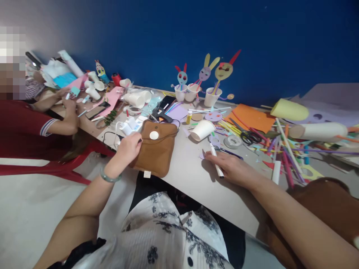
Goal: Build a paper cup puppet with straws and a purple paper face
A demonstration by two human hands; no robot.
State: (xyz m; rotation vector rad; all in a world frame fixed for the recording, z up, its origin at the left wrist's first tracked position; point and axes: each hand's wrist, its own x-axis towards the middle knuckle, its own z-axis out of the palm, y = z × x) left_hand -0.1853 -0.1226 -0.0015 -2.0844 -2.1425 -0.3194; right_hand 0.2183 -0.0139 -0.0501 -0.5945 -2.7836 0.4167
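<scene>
My right hand [228,164] is closed around a white marker [216,161] with a black end, low over the table's front part. A small purple paper piece lies by its fingertips, and a white paper cup [203,130] lies on its side beyond. My left hand [127,151], a bangle at its wrist, is at the left edge of a brown pouch [157,153] with a round white button. Its fingers are curled in, with a small dark spot at the fingertips; what they hold, if anything, I cannot make out.
Along the blue wall stand paper-cup puppets [212,98]. To the right lie scissors [250,136], a tape roll [232,141], orange paper [251,117] and many coloured strips. A white charger [129,126] sits behind the pouch. At left, a co-worker in a red sleeve [30,123] handles paper.
</scene>
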